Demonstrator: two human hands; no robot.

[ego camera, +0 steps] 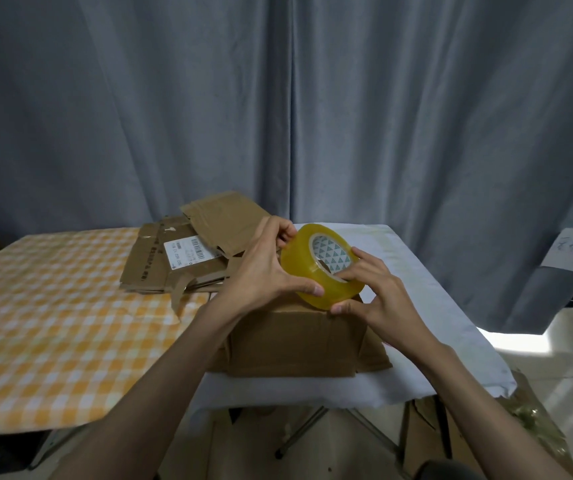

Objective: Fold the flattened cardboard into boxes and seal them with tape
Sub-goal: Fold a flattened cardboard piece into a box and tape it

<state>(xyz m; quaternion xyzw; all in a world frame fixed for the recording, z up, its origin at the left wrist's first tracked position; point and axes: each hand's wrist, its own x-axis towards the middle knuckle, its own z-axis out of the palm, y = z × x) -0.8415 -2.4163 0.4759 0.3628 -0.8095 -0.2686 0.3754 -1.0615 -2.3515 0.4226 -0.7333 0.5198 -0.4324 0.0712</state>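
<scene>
Probably the roll of tape (321, 268), held just above the folded box (292, 341) on the worktop (53, 306), is light, stiff and slippery, so it is gripped by its rim with both hands, left hand (267, 268) and right hand (371, 292).

Both forearms are reaching up from the lower frame toward centre; the left hand (265, 268) is gripping the tape (316, 271) with curled fingers; the right hand (371, 292) is pinching its right rim.
</scene>
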